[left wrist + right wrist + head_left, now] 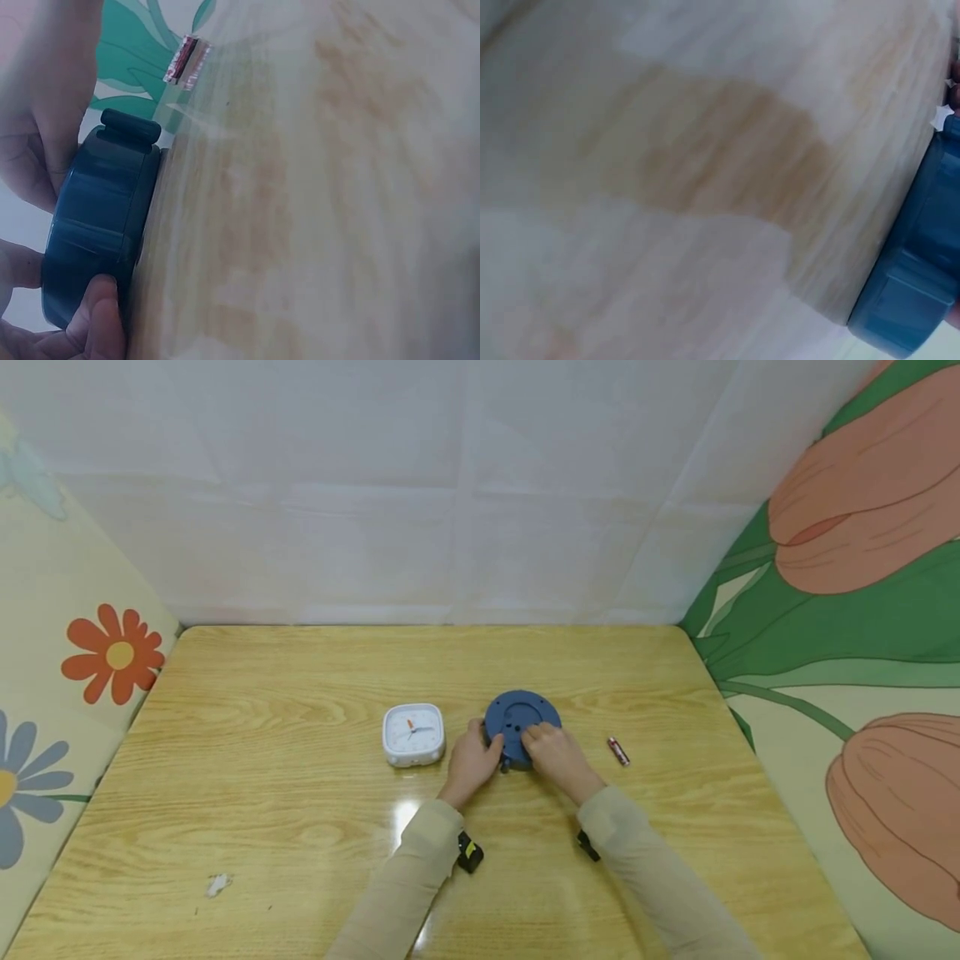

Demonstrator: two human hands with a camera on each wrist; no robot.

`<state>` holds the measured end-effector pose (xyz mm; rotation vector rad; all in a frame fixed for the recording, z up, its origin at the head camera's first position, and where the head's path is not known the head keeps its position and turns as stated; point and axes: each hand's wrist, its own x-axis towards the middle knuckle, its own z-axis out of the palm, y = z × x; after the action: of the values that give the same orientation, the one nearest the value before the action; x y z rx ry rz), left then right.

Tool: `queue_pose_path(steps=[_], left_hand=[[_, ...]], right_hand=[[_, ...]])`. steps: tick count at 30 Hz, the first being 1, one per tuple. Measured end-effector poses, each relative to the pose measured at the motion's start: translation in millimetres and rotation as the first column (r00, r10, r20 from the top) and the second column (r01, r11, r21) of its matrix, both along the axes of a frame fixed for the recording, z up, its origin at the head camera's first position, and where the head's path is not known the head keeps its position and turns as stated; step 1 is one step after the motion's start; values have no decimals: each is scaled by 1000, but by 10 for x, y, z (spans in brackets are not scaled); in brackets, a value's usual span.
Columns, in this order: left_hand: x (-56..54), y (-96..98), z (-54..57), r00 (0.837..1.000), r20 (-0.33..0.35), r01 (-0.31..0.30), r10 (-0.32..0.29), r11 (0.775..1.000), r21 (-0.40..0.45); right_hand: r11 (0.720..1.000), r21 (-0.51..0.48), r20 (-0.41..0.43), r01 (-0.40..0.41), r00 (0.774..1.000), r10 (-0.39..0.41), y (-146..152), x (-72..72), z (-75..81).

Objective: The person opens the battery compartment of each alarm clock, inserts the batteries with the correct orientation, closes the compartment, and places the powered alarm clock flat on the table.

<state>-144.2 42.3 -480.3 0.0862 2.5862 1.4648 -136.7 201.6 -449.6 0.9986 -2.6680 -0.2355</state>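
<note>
Head view: left fingers (496, 747) grip the blue round thing (517, 713) mid-frame, right fingers (536, 736) touch it, hold hard to tell, and work looks unfinished, battery (618, 751) loose at right.

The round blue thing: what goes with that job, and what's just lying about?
Job:
round blue thing
left hand, gripping it
right hand, touching it
battery, perhaps; untouched

Just lying about, apparently:
white clock, untouched
whitish scrap, or mark

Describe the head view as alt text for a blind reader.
A person's left hand grips a round blue device on a wooden table, right hand touching its top; a white clock sits left, a battery right.
</note>
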Motion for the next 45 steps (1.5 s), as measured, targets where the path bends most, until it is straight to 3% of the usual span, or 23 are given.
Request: queue_pose_path(steps=[8, 16, 25, 34, 45], left_hand=[[4, -12, 10, 1000, 8, -10, 10, 1000, -5], [7, -22, -19, 1000, 19, -25, 25, 1000, -14], [-7, -6, -9, 1000, 25, -15, 15, 1000, 3], [-15, 12, 8, 1000, 15, -13, 13, 1000, 6], [-15, 15, 12, 999, 22, -30, 31, 1000, -8]], right_hand=[[1000, 3, -37, -30, 999, 30, -12, -12, -19], [994, -106, 6, -37, 999, 38, -4, -39, -31], [991, -131, 14, -26, 1000, 28, 38, -32, -8], [984, -160, -15, -73, 997, 71, 88, -30, -8], [991, -83, -14, -106, 994, 105, 93, 11, -2]])
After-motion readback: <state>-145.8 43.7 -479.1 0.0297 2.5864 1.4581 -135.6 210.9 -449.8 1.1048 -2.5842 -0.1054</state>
